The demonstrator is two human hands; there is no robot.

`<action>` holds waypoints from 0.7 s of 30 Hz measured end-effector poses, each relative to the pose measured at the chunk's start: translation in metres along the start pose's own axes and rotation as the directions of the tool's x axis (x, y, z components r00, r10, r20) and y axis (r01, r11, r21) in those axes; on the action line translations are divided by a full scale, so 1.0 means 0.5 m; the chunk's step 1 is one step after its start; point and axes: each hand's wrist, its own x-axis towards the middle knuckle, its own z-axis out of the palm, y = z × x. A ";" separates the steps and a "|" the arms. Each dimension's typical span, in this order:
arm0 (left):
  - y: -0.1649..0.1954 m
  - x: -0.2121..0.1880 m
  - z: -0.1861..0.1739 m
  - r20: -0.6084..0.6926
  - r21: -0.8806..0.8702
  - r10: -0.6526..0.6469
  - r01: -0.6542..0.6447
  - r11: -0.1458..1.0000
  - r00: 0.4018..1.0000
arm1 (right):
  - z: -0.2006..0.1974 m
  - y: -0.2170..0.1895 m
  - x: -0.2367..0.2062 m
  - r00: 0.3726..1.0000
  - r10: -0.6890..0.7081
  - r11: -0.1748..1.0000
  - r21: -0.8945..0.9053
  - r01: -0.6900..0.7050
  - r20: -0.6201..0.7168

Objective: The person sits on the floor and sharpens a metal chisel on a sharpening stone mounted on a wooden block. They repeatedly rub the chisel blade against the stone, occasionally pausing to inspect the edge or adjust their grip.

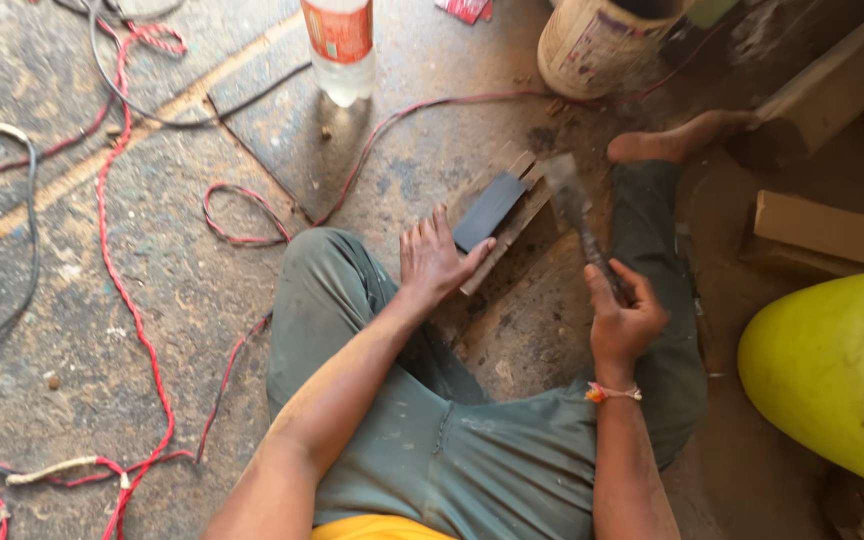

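The left hand (432, 262) lay flat, fingers spread, pinning a dark block (490, 211) on wooden strips (512, 215) on the floor (152, 280), to steady it. The right hand (622, 318) was clenched round a hatchet (574, 205), raised just beside the block.

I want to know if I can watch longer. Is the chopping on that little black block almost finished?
It looks barely started. The black block lies whole on a wooden strip, with no cut visible. The left hand steadies it from its near end, and the right hand grips a blurred hatchet-like tool raised beside it. The shaping itself seems left to do.
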 end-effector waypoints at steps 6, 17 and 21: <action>0.008 -0.009 -0.030 0.067 -0.267 -0.060 0.076 0.961 0.996 | 0.002 -0.010 -0.024 0.996 -0.077 0.996 -0.041 0.079 0.035; -0.025 0.076 -0.046 0.125 -0.987 -0.092 0.114 -0.112 0.988 | 0.047 -0.016 -0.067 0.958 -0.156 0.986 -0.014 0.164 0.240; -0.040 0.081 -0.038 0.128 -0.992 -0.171 0.123 -0.041 0.977 | 0.052 -0.007 -0.065 0.948 -0.134 0.987 -0.051 0.155 0.288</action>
